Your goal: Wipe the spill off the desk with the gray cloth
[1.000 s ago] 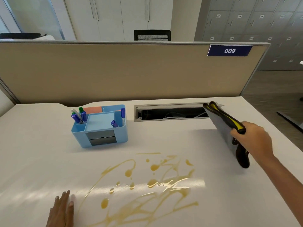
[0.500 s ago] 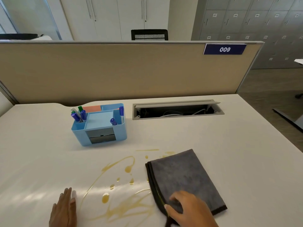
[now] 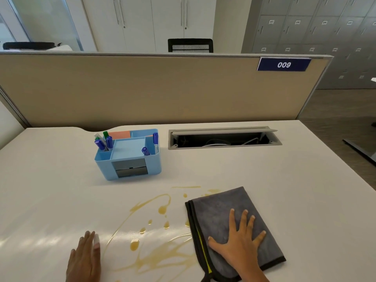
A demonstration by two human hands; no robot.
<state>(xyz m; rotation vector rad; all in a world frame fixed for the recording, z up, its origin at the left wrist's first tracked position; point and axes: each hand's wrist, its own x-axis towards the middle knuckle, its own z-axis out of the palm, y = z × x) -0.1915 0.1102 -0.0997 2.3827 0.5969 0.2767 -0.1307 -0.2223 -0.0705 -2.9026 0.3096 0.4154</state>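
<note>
A folded gray cloth [image 3: 225, 208] with a dark hem and a yellow tag lies flat on the white desk [image 3: 284, 180], covering the right part of a yellow-brown spill [image 3: 154, 237]. My right hand [image 3: 240, 241] presses palm-down on the cloth with fingers spread, not gripping it. Streaks and drops of the spill remain visible left of the cloth. My left hand [image 3: 85, 259] rests flat on the desk at the spill's left edge, holding nothing.
A light blue desk organizer [image 3: 130, 157] with pens stands behind the spill. An open cable slot [image 3: 223, 139] sits at the back right. A beige partition [image 3: 142, 88] closes the far side. The desk's right edge drops to the floor.
My right hand brought the cloth from the air at the right down onto the spill's right side, then shifted from its near corner to press flat on it. The left hand stayed.
</note>
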